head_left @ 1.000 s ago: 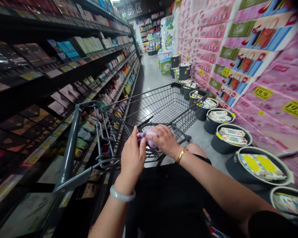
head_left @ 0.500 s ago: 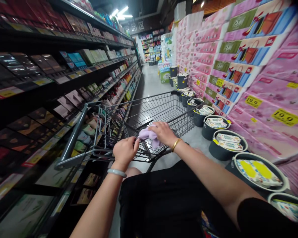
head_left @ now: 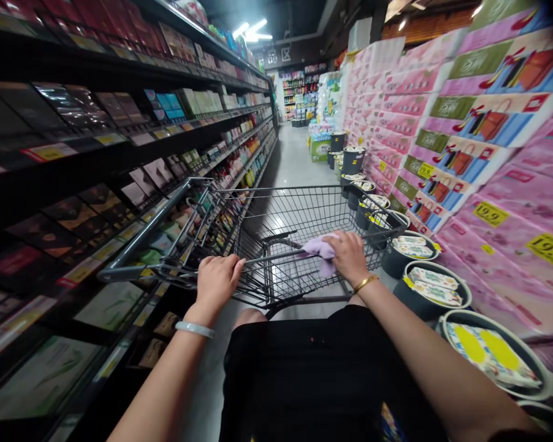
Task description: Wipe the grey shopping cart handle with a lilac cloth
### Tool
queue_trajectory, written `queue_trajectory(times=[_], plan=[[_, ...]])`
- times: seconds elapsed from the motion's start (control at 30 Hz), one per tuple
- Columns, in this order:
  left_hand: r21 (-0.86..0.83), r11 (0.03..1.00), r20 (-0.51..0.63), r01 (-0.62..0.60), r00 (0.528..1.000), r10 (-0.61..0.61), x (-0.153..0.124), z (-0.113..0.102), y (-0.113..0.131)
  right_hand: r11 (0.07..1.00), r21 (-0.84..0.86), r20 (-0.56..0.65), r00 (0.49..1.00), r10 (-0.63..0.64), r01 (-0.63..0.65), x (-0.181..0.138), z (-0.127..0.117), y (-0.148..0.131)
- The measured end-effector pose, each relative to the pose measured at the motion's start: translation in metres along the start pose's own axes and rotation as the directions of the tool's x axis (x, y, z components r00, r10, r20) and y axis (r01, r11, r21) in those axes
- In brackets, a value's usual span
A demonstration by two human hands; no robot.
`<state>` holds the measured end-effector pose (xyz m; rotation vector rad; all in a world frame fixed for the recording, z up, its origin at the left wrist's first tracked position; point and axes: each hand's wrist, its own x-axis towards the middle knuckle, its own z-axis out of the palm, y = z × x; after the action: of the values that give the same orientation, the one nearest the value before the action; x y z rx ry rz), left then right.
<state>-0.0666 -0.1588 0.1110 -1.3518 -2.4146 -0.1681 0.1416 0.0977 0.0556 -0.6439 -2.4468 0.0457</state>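
A dark wire shopping cart [head_left: 299, 196] stands side-on before me, its handle bar [head_left: 142, 242] at the left. My right hand [head_left: 349, 256] is closed on a light purple cloth [head_left: 320, 248], pressed against the cart's near top rail toward the right end. Part of the cloth hangs below the rail. Further left, my left hand [head_left: 218, 281] is closed around the same near rail, close to the handle end. No goods show in the basket.
Shelves of boxed goods [head_left: 166, 104] line the left side. Dark buckets [head_left: 435, 285] holding wrapped packs run along the right, before stacked pink tissue packs [head_left: 502, 239]. The grey aisle floor [head_left: 295, 153] stretches ahead.
My right hand has slid the cloth rightward along the cart's rail. My left hand has moved slightly left, away from the cloth, and now grips the rail. The view has shifted a little left.
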Motion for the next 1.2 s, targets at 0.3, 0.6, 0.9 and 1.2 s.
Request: queue_trajectory(times=[0.3,0.6,0.9,1.2], plan=[[-0.348,0.936,-0.030,-0.053,0.999,0.045,0.032,0.027,0.126,0.991,-0.007,0.092,0.987,-0.133,0.134,-0.011,-0.014,0.016],[-0.362,0.929,-0.098,-0.082,0.994,0.050,0.034,0.040,0.111,0.993,-0.033,0.145,0.984,-0.107,0.113,-0.006,-0.024,0.043],[-0.280,0.959,-0.071,-0.036,0.997,0.017,0.040,0.034,0.105,0.996,-0.085,-0.034,0.999,0.023,-0.026,-0.035,-0.019,0.064],[-0.330,0.932,-0.036,-0.151,0.988,0.147,0.057,0.047,0.168,0.993,-0.112,-0.101,0.994,-0.045,0.033,-0.072,-0.023,0.112]])
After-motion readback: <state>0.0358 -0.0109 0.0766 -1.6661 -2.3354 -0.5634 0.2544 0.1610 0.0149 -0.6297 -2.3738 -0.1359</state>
